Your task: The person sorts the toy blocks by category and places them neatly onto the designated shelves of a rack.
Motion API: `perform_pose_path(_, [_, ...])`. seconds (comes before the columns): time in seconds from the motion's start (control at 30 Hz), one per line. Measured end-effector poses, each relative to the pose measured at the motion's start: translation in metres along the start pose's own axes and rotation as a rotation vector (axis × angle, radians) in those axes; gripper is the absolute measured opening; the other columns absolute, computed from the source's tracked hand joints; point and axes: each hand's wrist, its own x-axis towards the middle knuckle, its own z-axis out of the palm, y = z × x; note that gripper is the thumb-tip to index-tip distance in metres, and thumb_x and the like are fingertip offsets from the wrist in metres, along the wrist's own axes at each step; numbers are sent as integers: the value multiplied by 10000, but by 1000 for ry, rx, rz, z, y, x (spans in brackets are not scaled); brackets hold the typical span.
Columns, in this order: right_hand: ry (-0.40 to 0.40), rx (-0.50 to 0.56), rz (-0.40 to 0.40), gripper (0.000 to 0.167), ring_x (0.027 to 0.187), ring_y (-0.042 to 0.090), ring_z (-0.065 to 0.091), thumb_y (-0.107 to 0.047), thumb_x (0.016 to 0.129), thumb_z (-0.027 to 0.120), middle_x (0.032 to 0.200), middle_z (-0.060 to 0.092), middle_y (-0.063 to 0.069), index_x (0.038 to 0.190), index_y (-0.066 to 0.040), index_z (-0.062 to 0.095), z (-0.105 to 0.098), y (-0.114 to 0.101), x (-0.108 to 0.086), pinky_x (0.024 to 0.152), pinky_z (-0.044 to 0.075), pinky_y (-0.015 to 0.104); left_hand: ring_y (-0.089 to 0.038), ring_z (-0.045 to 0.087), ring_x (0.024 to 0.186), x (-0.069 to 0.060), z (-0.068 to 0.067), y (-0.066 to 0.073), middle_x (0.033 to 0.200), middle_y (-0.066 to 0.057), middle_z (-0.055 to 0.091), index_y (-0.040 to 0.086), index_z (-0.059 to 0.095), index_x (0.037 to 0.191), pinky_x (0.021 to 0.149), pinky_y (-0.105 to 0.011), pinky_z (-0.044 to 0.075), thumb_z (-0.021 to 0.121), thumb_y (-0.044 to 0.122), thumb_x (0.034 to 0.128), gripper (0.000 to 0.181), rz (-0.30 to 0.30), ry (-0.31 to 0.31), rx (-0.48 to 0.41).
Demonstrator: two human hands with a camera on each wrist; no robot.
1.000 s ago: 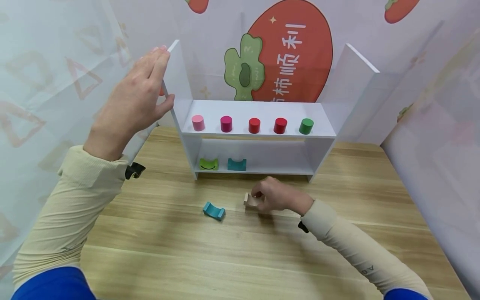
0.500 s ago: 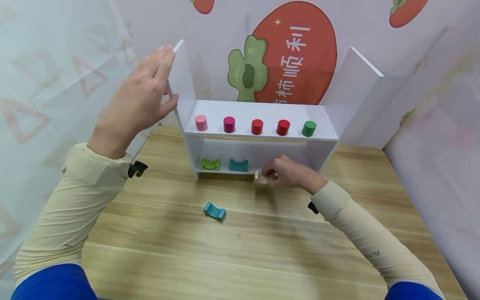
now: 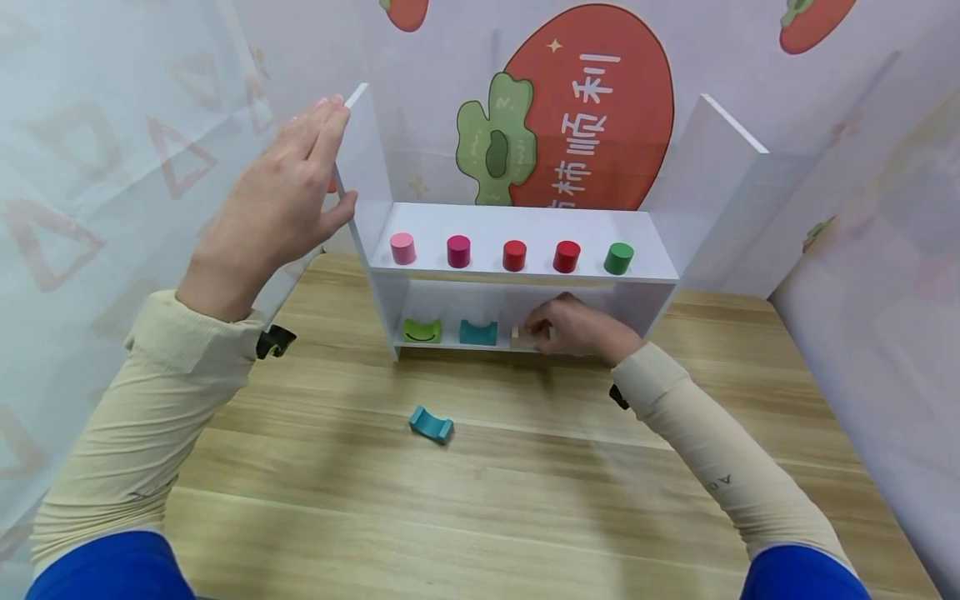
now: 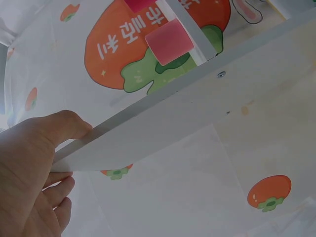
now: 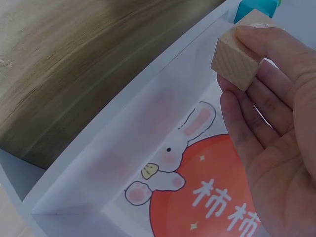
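Note:
My left hand [image 3: 273,187] holds the upright left side panel [image 4: 143,123] of a white two-tier shelf [image 3: 517,210], thumb at one side of its edge and fingers at the other. My right hand [image 3: 573,325] pinches a natural-wood block [image 5: 236,61] between thumb and fingers at the lower tier's front; the fingers partly cover it. Left of it on that tier stand a teal block [image 3: 478,335] with a curved notch and a green notched block [image 3: 422,333] with a smile line. Another teal curved block [image 3: 431,426] lies on the table in front.
On the upper tier stand several small cylinders in a row, from a pink cylinder [image 3: 402,248] to a green cylinder [image 3: 618,258]. The shelf's right side panel [image 3: 701,179] rises beside them. Below is a wood-grain table [image 3: 480,508]; a printed cloth [image 3: 420,108] hangs behind.
My right hand has carried the wooden block from the table forward to the shelf's lower tier, right of the teal block. The left hand stays on the side panel.

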Motion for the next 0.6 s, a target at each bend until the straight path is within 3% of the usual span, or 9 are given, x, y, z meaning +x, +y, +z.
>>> perform_pose_path(0.17, [-40, 11, 81, 308, 1127, 262, 594, -101, 849, 859, 1178, 716, 69, 1153, -141, 828, 4, 5, 5, 1060, 586, 461, -389, 304, 1607, 0, 0, 0, 1677, -268, 357, -66, 281, 1622, 1378, -435, 189, 700, 25, 938, 807, 11, 12, -2])
perform_pose_path(0.33, [-30, -5, 95, 292, 1183, 263, 560, -128, 847, 866, 1212, 699, 64, 1135, -168, 837, 8, 9, 6, 1131, 536, 505, -393, 315, 1602, 0, 1, 0, 1671, -272, 366, -71, 291, 1617, 1376, -436, 199, 702, 19, 933, 803, 16, 18, -2])
perform_pose_path(0.6, [-33, -20, 117, 242, 1149, 238, 558, -152, 863, 858, 1160, 702, 43, 1103, -182, 844, 11, 10, 8, 1079, 558, 462, -384, 304, 1609, 0, 1, 0, 1688, -255, 349, -55, 281, 1629, 1376, -445, 193, 701, 35, 942, 810, -3, 7, 1])
